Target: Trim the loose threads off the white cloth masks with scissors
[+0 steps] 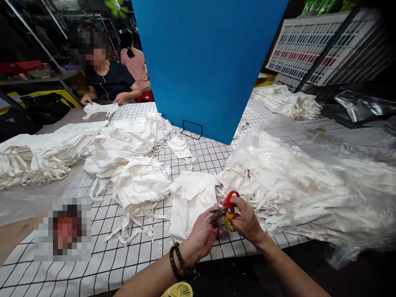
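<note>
Up close, red and yellow scissors (227, 209) are gripped by the right hand (246, 220), and their blades are touched by the curled fingers of the left hand (201, 237). Just past the hands, a white cloth piece (188, 198) is laid on the checked table (93, 264). Farther off, white cloth heaps (130, 144) are piled before a blue board (207, 62).

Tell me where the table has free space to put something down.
Bare checked cloth lies near the front edge, left of the left hand. A smaller patch sits before the blue board. Plastic-wrapped fabric crowds the right.
</note>
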A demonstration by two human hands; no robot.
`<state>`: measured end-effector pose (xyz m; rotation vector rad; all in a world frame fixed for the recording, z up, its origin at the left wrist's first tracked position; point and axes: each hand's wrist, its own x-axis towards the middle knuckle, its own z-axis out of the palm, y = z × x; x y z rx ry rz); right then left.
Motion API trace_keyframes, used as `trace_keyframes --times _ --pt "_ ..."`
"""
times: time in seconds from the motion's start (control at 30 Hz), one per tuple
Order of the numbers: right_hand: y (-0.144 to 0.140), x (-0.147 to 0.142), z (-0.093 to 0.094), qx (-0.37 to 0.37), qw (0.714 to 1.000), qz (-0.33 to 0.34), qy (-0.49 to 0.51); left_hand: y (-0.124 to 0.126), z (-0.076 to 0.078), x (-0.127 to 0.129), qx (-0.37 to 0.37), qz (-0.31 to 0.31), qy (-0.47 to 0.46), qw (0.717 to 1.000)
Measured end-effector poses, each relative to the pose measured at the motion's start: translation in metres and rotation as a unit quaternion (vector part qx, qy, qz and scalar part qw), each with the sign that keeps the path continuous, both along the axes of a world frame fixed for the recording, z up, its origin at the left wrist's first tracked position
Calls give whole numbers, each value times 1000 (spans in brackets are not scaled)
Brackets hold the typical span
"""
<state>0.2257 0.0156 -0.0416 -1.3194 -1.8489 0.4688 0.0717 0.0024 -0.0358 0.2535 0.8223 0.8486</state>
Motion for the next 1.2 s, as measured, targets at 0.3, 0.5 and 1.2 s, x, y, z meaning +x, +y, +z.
trace_keyframes --times 0.3,0.5,1.2 --pt "-16 -33 10 -71 983 73 154 -2 32 -47 122 135 112 977" --pt "12 -51 16 -177 939 132 263 -11 33 -67 175 72 193 963" --pt "14 -26 50 -251 953 136 -105 -7 15 -86 305 103 342 883"
